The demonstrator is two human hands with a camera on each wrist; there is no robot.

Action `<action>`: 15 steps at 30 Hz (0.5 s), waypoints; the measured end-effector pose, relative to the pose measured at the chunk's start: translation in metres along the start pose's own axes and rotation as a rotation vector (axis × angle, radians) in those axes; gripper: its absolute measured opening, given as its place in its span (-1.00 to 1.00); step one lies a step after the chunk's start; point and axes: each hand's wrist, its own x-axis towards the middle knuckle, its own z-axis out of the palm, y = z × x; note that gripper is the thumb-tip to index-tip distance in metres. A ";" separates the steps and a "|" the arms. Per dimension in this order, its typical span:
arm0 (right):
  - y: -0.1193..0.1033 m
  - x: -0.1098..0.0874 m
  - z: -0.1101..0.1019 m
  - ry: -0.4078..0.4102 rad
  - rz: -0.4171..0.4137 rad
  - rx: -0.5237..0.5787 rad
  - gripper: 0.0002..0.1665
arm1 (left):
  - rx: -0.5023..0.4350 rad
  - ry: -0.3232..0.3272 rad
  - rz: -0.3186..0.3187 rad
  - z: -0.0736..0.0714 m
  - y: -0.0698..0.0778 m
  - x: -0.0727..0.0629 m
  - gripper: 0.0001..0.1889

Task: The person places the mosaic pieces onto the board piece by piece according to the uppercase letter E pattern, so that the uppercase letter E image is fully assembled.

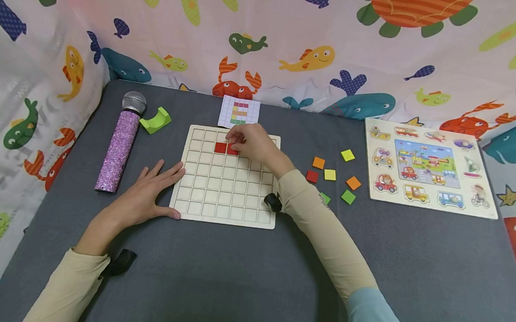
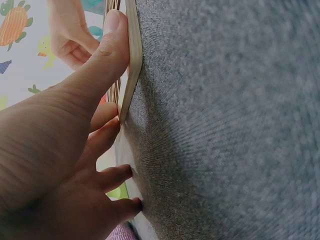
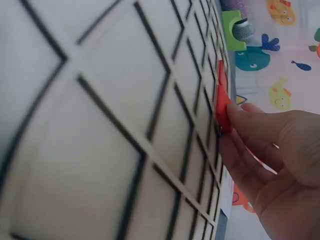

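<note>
A pale wooden grid board (image 1: pixel 220 198) lies on the grey table, with a red square tile (image 1: pixel 220 148) in one of its upper cells. Just right of that tile, my right hand (image 1: pixel 256 143) pinches a second red tile (image 3: pixel 223 111) between thumb and fingers, at the grid's surface. Whether it sits fully in its cell cannot be told. My left hand (image 1: pixel 148 198) is spread at the board's left edge, its thumb by the lower left corner and its index fingertip by the side. In the left wrist view, the left thumb (image 2: pixel 107 47) rests against the board's rim.
Behind the board lies a card (image 1: pixel 230 109) with a coloured tile pattern. Loose red, orange, yellow and green tiles (image 1: pixel 329 175) are scattered to the right, before a vehicle picture puzzle (image 1: pixel 428 194). At left are a glittery purple microphone (image 1: pixel 120 150) and a green curved block (image 1: pixel 156 120).
</note>
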 end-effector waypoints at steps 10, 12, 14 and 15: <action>-0.001 -0.001 0.003 0.007 0.019 -0.013 -0.80 | 0.003 0.005 0.003 0.000 0.000 0.000 0.12; 0.000 -0.003 0.002 0.010 0.017 0.001 -0.79 | 0.001 0.005 0.003 0.000 0.000 0.000 0.12; 0.002 -0.007 -0.001 0.017 0.010 0.019 -0.78 | 0.001 0.004 0.003 0.000 0.000 0.000 0.12; 0.003 -0.009 -0.003 0.023 0.004 0.029 -0.77 | 0.000 0.003 0.003 0.000 0.000 0.000 0.11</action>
